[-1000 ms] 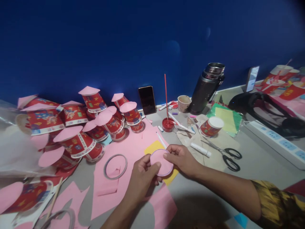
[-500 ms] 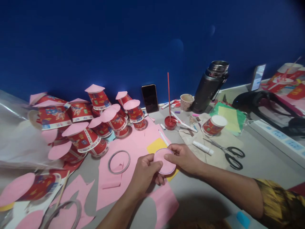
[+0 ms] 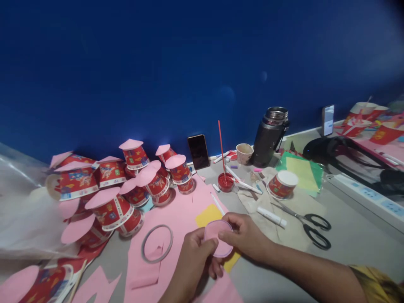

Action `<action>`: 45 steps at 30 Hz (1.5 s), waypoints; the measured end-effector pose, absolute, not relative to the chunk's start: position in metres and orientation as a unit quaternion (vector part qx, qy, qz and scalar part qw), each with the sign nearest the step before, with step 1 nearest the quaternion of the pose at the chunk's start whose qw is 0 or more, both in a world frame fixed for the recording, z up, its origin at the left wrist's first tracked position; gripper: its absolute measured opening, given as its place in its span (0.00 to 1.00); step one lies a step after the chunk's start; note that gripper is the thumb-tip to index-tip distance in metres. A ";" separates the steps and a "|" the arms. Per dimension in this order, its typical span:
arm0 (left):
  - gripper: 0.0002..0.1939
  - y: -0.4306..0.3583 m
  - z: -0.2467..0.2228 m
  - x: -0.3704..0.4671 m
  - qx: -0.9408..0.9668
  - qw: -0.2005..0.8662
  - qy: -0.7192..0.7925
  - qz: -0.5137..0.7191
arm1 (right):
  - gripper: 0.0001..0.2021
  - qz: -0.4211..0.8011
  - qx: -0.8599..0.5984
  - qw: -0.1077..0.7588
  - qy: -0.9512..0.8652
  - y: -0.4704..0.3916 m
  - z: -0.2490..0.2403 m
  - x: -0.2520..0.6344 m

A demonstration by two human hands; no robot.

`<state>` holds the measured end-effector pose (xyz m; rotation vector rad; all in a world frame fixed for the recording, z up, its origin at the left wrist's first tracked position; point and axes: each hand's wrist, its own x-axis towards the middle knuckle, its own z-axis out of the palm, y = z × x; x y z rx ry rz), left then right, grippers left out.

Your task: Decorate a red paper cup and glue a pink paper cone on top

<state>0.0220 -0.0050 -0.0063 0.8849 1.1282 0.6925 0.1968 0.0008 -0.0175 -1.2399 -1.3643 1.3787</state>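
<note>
Between both hands I hold a small pink paper disc with a purple outline along its edge. My left hand pinches its left side, thumb on top and fingers beneath. On the right side, my right hand grips the rim with its thumb on the face. Yellow paper lies under the hands, over a large pink sheet. A grey ring rests on that sheet to the left. Right of my hands are a white glue stick and black-handled scissors, lying open.
At the left stand several red paper cups topped with pink paper cones. Along the blue wall are a phone, a red pot with an upright stick, and a black thermos. A power strip lies at the right.
The head view has tilted up, so the table and my hands sit lower in the picture. Both hands keep hold of the pink paper disc, which has barely turned.
</note>
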 end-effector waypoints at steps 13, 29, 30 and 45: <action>0.19 0.000 -0.005 0.020 0.354 0.706 0.462 0.403 | 0.21 0.615 -0.431 0.449 -0.484 0.000 -0.020 0.200; 0.20 -0.002 -0.003 0.017 0.358 0.726 0.435 0.394 | 0.11 0.421 -0.452 0.481 -0.622 0.000 -0.014 0.204; 0.22 -0.003 -0.003 0.017 0.367 0.724 0.432 0.392 | 0.11 0.417 -0.461 0.480 -0.619 0.001 -0.013 0.205; 0.14 -0.006 0.004 0.024 0.434 0.664 0.507 0.336 | 0.10 0.481 -0.524 0.454 -0.537 0.003 -0.011 0.201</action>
